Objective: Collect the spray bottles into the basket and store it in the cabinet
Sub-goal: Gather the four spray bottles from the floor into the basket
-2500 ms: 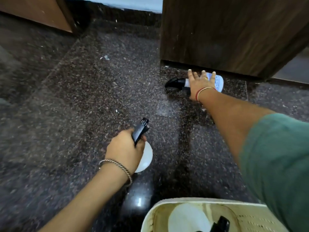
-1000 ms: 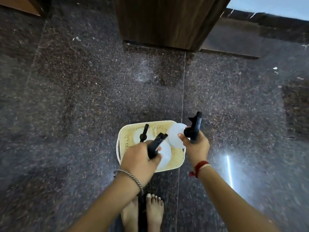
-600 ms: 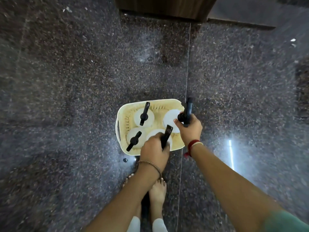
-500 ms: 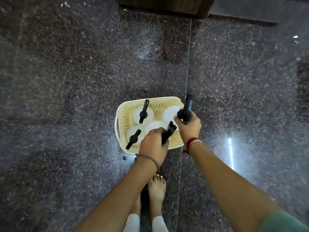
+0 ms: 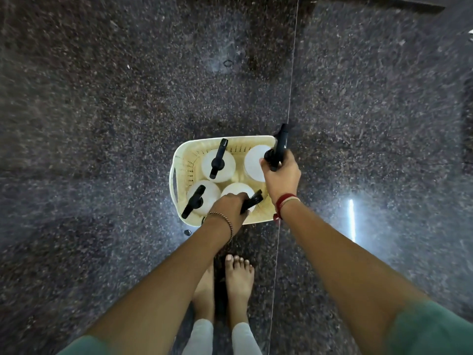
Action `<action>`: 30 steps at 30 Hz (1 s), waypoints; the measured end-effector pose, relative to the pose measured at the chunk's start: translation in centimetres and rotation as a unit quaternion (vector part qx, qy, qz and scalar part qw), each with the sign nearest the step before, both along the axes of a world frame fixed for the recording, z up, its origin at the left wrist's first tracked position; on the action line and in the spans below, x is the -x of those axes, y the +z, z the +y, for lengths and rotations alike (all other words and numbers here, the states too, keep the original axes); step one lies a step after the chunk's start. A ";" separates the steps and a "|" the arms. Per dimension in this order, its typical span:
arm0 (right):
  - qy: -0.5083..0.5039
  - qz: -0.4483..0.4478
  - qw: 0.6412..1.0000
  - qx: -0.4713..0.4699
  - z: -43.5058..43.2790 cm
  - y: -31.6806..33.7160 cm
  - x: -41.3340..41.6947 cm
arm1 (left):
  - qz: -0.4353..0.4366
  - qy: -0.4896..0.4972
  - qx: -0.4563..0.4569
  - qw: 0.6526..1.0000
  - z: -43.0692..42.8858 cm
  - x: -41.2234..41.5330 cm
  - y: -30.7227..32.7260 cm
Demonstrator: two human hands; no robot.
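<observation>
- Down near the camera, bare feet [image 5: 231, 283] stood on dark speckled stone floor [image 5: 102, 124].
- Left hand [image 5: 229, 207] gripped a spray bottle [image 5: 236, 191] in the cream basket [image 5: 183, 165].
- Right hand [image 5: 281, 175] gripped another bottle [image 5: 254, 162] at the far corner.
- Beyond, a tile seam [image 5: 293, 60] ran away.

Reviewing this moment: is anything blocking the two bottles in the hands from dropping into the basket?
Nothing visible. The left hand and right hand each hold a spray bottle already within the basket, over its near-right and far-right spots. The two standing bottles fill only the left half.
</observation>
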State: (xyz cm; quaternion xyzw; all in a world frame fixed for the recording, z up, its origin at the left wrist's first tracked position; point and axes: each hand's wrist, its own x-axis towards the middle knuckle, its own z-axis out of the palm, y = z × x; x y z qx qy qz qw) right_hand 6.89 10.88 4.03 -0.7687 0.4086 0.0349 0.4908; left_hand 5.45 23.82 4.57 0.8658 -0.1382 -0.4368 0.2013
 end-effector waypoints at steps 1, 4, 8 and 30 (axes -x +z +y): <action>0.005 0.004 1.000 0.001 0.1 -0.4 0.0 | -0.002 0.002 -0.003 1.000 0.0 0.0 -0.5; 0.012 0.015 1.000 -0.001 0.5 -1.4 0.0 | 0.002 -0.003 -0.021 1.000 -0.1 0.1 -1.9; 0.017 0.020 1.000 0.000 0.7 -2.3 -0.2 | 0.001 0.003 -0.021 1.000 -0.4 0.1 -2.8; 0.148 0.117 0.982 -0.030 -1.3 -2.9 -0.3 | -0.038 0.015 -0.071 0.997 -0.7 0.6 -1.2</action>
